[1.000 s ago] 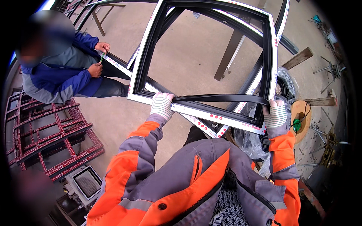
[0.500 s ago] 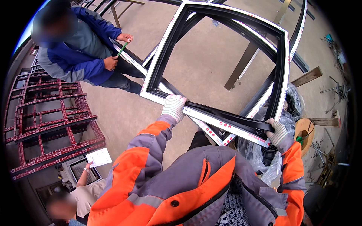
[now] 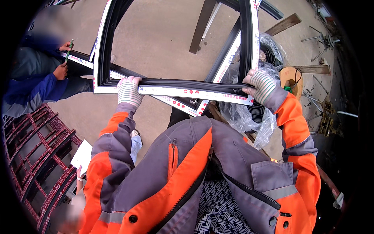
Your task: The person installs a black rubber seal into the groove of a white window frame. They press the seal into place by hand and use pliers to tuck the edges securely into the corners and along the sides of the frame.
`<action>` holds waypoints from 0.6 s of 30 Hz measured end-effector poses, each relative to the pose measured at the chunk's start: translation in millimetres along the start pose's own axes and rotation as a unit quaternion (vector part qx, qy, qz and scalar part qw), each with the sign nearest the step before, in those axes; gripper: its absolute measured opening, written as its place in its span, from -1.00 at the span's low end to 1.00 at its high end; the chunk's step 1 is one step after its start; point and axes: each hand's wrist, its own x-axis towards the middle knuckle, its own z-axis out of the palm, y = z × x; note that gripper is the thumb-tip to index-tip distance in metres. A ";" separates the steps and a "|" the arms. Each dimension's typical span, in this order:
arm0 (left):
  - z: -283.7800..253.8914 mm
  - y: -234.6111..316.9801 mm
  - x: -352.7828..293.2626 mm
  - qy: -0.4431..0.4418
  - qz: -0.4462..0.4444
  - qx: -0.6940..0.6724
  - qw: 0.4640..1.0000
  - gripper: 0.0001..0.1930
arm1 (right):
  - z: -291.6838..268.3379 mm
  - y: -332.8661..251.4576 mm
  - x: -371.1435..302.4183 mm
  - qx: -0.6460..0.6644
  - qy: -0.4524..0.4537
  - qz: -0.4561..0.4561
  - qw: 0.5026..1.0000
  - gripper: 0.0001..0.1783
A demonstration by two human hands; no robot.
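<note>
A black window frame (image 3: 175, 91) faced with white, red-dotted film is held in front of the body, its lower rail lying nearly level and its upper part cut off by the view's edge. The lower rail is gripped toward its left end by the left hand (image 3: 129, 91), fingers curled over it. The lower right corner is gripped by the right hand (image 3: 261, 86), with fingertips set on the black inner edge. Both hands are covered by striped knit gloves. A black rubber strip (image 3: 187, 84) is seen lying along the lower rail between the hands; whether it is pinched under the fingers cannot be told.

A second frame (image 3: 178, 105) is crossed beneath the first, its corner pointed toward the wearer; whether the two touch cannot be told. To the right, a black coil (image 3: 271, 54) is wrapped in clear plastic sheeting (image 3: 233, 113), with a round wooden disc (image 3: 289, 76) placed just beside it. At left, a narrow green tool (image 3: 69, 50) is held by a co-worker in blue (image 3: 37, 89). Below, a white sheet (image 3: 82, 153) is held by another person, near dark red frames (image 3: 39, 144).
</note>
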 end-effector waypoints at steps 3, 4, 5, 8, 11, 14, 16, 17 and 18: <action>1.7 -3.5 -3.2 -0.012 -0.001 0.004 1.000 -0.44 | 9.2 3.4 -0.5 -0.020 0.006 -0.012 1.000 -0.81; 3.5 -4.8 -2.2 -0.001 0.009 -0.002 1.000 -0.44 | 12.3 3.2 -2.4 -0.041 0.007 -0.003 0.999 -0.81; 5.9 -3.8 -1.8 0.011 0.019 -0.007 1.000 -0.43 | 18.6 7.4 -6.3 -0.056 0.006 0.002 0.998 -0.81; 5.3 1.0 -0.4 0.024 0.031 -0.011 0.999 -0.42 | 28.5 6.3 -11.1 -0.082 -0.012 0.006 0.997 -0.78; 0.8 4.8 -0.6 0.002 0.011 0.000 1.000 -0.40 | 38.1 7.4 -13.3 -0.089 -0.011 0.020 0.996 -0.81; 0.0 4.4 -1.7 0.004 0.016 -0.014 1.000 -0.39 | 46.6 4.1 -17.5 -0.083 0.023 0.040 0.995 -0.79; 1.3 1.6 -1.2 0.008 0.027 -0.009 1.000 -0.39 | 55.1 4.5 -21.0 -0.079 0.065 0.029 0.994 -0.74; 1.2 0.8 -1.3 0.008 0.023 -0.011 1.000 -0.42 | 57.6 3.6 -20.9 -0.085 0.056 0.042 0.994 -0.72; 1.3 2.4 -0.4 0.004 0.020 -0.015 1.000 -0.44 | 56.9 2.6 -23.0 -0.085 0.062 0.042 0.994 -0.72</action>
